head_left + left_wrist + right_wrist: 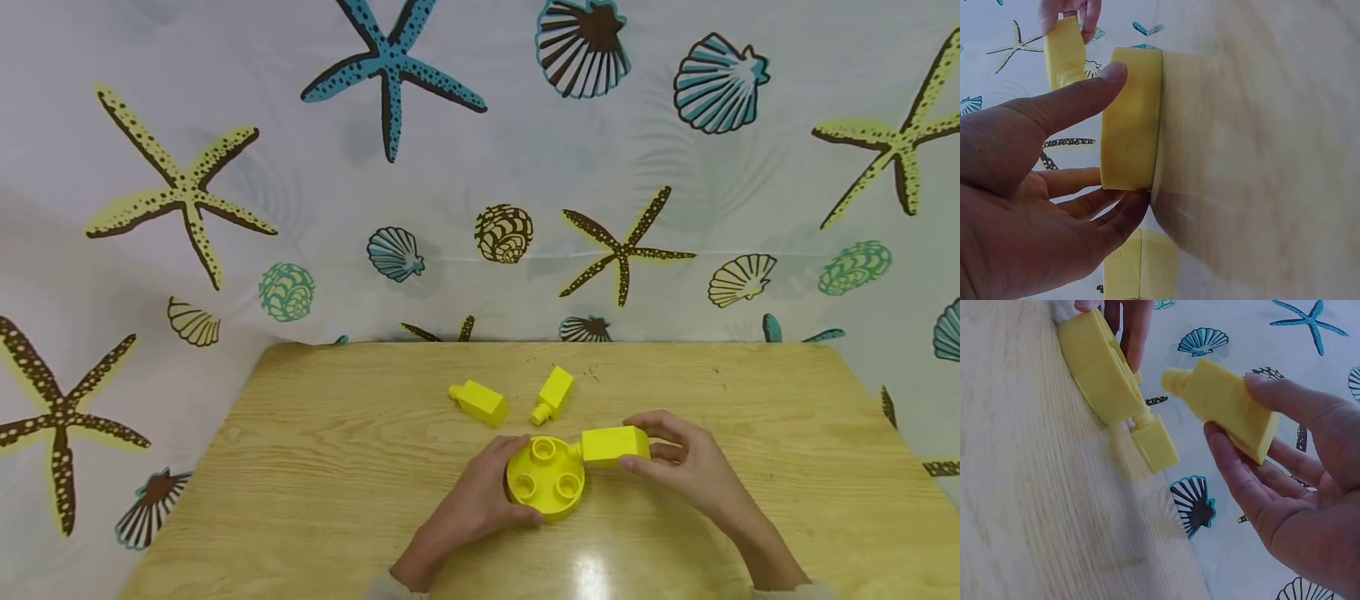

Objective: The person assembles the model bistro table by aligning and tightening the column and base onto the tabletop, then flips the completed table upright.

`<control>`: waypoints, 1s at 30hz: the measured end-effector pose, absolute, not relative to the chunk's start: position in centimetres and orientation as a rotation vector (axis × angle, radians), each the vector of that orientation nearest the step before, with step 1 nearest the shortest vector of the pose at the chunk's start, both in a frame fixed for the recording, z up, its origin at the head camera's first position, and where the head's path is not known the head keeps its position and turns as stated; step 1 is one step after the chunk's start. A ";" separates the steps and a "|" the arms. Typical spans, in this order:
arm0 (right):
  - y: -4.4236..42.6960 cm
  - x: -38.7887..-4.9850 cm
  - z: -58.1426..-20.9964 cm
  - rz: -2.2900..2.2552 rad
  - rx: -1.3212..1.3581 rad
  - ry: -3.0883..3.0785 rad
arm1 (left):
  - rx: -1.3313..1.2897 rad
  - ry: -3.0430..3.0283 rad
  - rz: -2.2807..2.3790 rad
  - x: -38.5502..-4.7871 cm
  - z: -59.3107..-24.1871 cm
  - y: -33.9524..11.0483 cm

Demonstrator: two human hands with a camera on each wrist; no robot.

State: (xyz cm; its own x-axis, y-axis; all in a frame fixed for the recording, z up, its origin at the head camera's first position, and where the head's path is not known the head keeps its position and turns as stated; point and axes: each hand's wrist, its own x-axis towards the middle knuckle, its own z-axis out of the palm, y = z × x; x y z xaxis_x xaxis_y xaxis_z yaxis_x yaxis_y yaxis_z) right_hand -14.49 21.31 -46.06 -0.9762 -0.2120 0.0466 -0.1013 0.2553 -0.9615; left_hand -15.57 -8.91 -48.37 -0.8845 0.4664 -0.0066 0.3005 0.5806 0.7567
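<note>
A round yellow base with three raised ring sockets lies flat on the table. My left hand grips its left side, thumb in front and fingers behind, as the left wrist view also shows. In my right hand is a yellow block with a round peg, pinched between thumb and fingers. In the right wrist view that block is off the table, its peg pointing toward the base and apart from it. The head view shows the peg beside the base's right rim.
Two more yellow pegged blocks lie behind the base, one at the left and one at the right. Both rest on the wooden table. A cloth printed with shells and starfish hangs along the table's back edge.
</note>
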 end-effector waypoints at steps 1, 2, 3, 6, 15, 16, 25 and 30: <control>21.1 -14.5 -46.0 -1.844 -0.313 2.429 | 0.637 2.608 1.192 -15.6 -48.4 -8.9; 20.9 -14.5 -46.0 -1.850 -0.319 2.439 | 0.634 2.610 1.192 -15.7 -48.4 -8.9; 20.6 -14.5 -46.0 -1.862 -0.332 2.436 | 0.632 2.610 1.195 -15.7 -48.3 -9.0; 20.1 -14.5 -46.0 -1.864 -0.362 2.457 | 0.625 2.606 1.204 -15.7 -48.3 -9.0; 19.0 -14.0 -46.6 -1.793 -0.478 2.521 | 0.615 2.608 1.196 -15.6 -48.3 -9.0; 18.8 -13.9 -46.7 -1.797 -0.480 2.525 | 0.617 2.609 1.196 -15.6 -48.3 -9.0; 18.2 -13.6 -47.6 -1.788 -0.673 2.629 | 0.602 2.633 1.182 -15.4 -48.5 -8.8; 18.3 -13.8 -47.7 -1.770 -0.765 2.652 | 0.605 2.624 1.152 -15.5 -48.3 -8.5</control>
State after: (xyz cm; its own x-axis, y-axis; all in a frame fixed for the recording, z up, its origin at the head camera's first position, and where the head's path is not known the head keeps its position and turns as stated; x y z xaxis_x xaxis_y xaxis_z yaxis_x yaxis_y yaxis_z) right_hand -13.82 18.33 -47.69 -0.8821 -0.3016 0.3619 -0.4499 0.3114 -0.8371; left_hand -15.48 -8.47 -48.27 -0.8930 0.4491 -0.0286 0.2829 0.6098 0.7404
